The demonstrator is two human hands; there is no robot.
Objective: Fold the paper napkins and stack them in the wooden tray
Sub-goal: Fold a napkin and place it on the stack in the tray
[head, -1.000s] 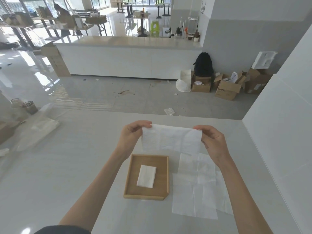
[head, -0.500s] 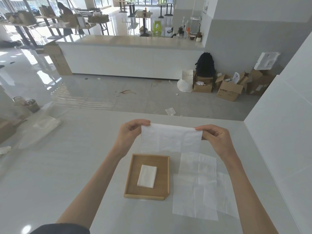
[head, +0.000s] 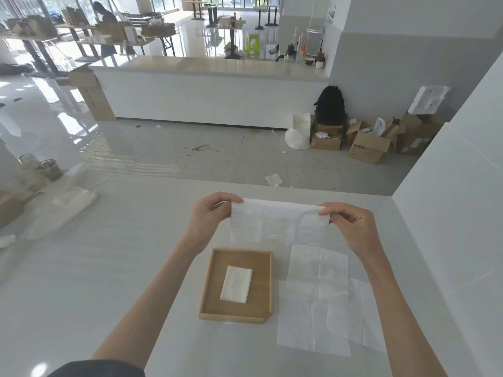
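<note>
Up top, both hands pinch a napkin (head: 277,223) by its upper corners, left hand (head: 211,216) and right hand (head: 351,227), holding it above the table (head: 95,268). Below: wooden tray (head: 208,284) with one folded napkin (head: 236,284); unfolded napkins (head: 318,303) just beside.

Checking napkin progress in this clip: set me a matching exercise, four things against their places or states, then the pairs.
1 held napkin
2 folded napkin
3 unfolded napkins
4 wooden tray

A lies inside the tray
B spread flat on the table, right of the tray
C in the air, pinched at top corners by left hand and right hand
D on the table, left of the unfolded napkins

Pairs: 1-C, 2-A, 3-B, 4-D
</note>
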